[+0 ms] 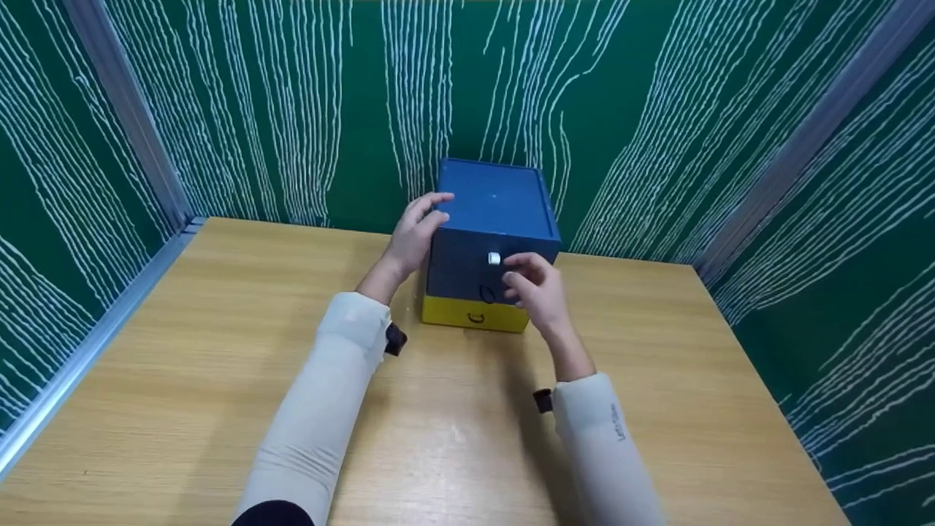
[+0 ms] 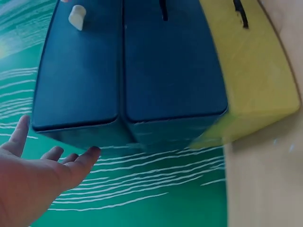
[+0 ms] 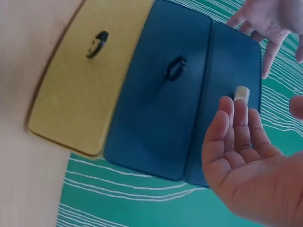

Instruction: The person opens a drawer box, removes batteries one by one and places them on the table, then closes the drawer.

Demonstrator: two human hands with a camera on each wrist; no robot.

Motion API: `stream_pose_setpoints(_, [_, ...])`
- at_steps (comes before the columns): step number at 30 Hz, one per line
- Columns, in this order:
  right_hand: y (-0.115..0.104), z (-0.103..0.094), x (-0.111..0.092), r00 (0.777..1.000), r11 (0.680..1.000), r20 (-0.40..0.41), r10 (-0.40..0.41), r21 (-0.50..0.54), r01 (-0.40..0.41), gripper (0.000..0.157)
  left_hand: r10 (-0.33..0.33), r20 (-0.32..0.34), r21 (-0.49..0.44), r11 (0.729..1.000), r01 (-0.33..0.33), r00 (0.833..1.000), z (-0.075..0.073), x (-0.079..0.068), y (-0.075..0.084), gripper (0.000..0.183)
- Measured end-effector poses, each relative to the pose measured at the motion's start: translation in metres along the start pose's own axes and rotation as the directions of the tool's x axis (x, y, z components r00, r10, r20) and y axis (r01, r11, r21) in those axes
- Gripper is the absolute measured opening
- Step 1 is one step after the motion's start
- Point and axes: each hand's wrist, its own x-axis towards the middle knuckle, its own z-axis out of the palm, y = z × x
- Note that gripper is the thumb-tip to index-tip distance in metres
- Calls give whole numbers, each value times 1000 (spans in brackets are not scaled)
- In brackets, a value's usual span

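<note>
A small drawer unit with a blue top (image 1: pixel 497 197) stands toward the back of the table. Its front has two dark blue drawers and a yellow drawer (image 1: pixel 453 310) at the bottom. The uppermost drawer carries a white knob (image 1: pixel 494 258); the middle drawer (image 3: pixel 158 90) and the yellow one have thin black loop handles. My left hand (image 1: pixel 414 237) is at the unit's upper left edge, fingers spread; contact is unclear. Beside the knob hovers my right hand (image 1: pixel 537 288), its fingers loosely bent and the thumb apart, holding nothing. The fingertips partly cover the knob in the right wrist view.
The wooden table (image 1: pixel 292 329) runs out on both sides of the unit. Green panels (image 1: pixel 365 109) with wavy white lines enclose the back and sides. Metal posts (image 1: pixel 131 109) stand at the rear corners. A dark round shape (image 1: pixel 274 513) overlaps the left sleeve.
</note>
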Motion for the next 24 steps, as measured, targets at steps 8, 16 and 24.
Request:
stream_pose_setpoints(8, [3, 11, 4, 999, 999, -11, 40, 35, -40, 20, -53, -57, -169, 985, 42, 997, 2, 14, -23, 39])
stream_pose_setpoints(16, [5, 18, 4, 998, 994, -10, 57, 96, -56, 21, -30, -99, -100, 995, 20, 995, 11, 22, -30, 36])
stream_pose_setpoints(24, [7, 24, 4, 995, 977, -40, 90, 196, -80, 21, -28, -111, -79, 997, 19, 993, 11, 23, -29, 33])
